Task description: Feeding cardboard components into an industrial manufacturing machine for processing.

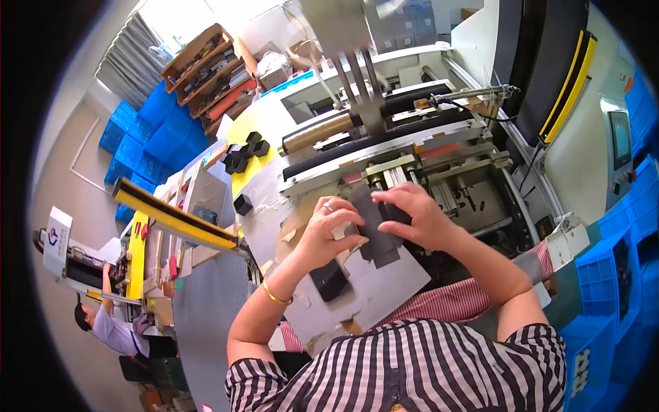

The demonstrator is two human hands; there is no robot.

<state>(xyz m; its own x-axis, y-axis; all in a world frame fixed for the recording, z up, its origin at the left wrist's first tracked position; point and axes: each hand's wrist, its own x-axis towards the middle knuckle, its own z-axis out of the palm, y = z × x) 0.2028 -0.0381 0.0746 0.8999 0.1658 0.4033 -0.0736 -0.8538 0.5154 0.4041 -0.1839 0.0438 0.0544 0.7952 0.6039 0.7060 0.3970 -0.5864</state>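
Two bare hands at work on a dark grey piece. The dark grey piece (371, 214) was situated between the hands, above the tabletop (405, 278) and in front of a roller machine (391, 152). The left hand (321, 237), wearing a ring, was curled, its fingers and thumb holding the piece's left side. The right hand (420, 216) held the opposite side, its thumb and index finger moderately spread. A black block (331, 281) lay on the tabletop just below the left hand. Beyond, to the left, several small black boxes (237, 162) stood clustered on a yellow sheet (264, 118); one single black box (242, 204) rested nearer the hands. Blue crates (607, 275) lined the far right, and a co-worker (118, 331) appeared at far left.
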